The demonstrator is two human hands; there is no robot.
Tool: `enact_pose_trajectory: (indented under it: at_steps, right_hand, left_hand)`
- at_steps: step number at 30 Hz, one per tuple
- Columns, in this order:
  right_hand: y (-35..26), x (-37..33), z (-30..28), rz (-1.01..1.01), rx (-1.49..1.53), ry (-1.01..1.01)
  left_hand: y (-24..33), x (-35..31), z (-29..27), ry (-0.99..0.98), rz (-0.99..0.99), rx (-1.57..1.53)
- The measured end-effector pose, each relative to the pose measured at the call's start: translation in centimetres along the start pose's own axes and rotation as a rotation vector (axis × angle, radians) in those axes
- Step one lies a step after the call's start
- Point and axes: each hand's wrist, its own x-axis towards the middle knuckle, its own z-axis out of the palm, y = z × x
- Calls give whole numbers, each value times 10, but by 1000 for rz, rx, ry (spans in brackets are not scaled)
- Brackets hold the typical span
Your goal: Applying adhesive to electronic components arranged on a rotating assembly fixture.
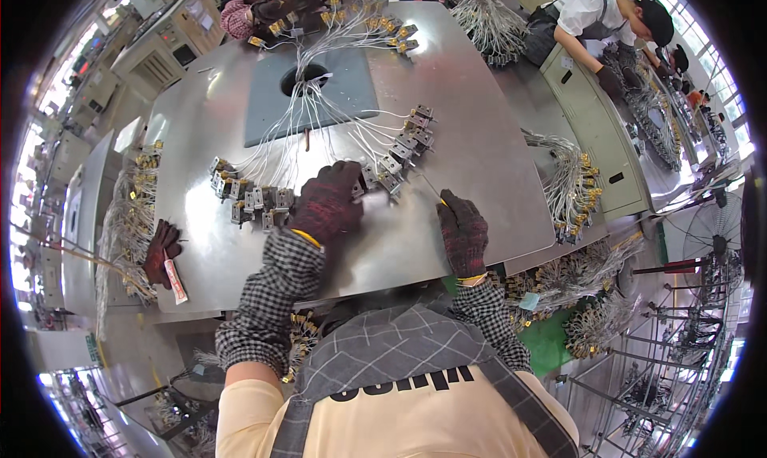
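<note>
My left hand (329, 202), in a dark red and black knit glove, is closed at a small metal block (361, 178) at the inner end of the right-hand row. White wires (280, 126) run from the blocks to a round hole in a grey plate. My right hand (463, 233), gloved alike, is closed round a thin metal rod (427, 183) whose far end points toward the right-hand blocks (406, 148). The rod's handle is hidden in the glove, so its exact kind does not show. Another cluster of metal blocks (249, 198) lies left of my left hand.
The steel table (479, 122) carries the grey plate (351, 99). A spare glove (162, 250) and a white-and-red tube (174, 281) lie at its left edge. Opposite, a co-worker's gloved hands (280, 7) are near yellow-tipped wire ends (391, 31). Wire bundles (571, 186) hang at the right.
</note>
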Motion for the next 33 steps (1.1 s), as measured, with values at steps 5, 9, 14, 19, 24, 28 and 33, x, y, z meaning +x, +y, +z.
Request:
enact_pose_trajectory:
  at_steps: [5, 9, 14, 19, 24, 28, 33]
  right_hand:
    - [-4, 1, 0, 48, 2, 8]
    - [-4, 0, 1, 61, 26, 33]
    - [-1, 0, 0, 62, 25, 63]
    - [-1, 0, 0, 71, 43, 93]
    - [-2, 12, 0, 112, 93, 35]
    - [7, 24, 4, 98, 33, 58]
    - [-13, 38, -7, -139, -210, 19]
  left_hand:
    - [43, 22, 13, -70, -263, 217]
    - [51, 24, 10, -84, -281, 144]
    - [71, 37, 9, -156, -397, 208]
    - [46, 44, 30, -51, -327, 153]
    - [28, 76, 13, -226, -231, -44]
    - [29, 91, 19, -232, -207, -93]
    - [-14, 102, 35, -314, -60, -491]
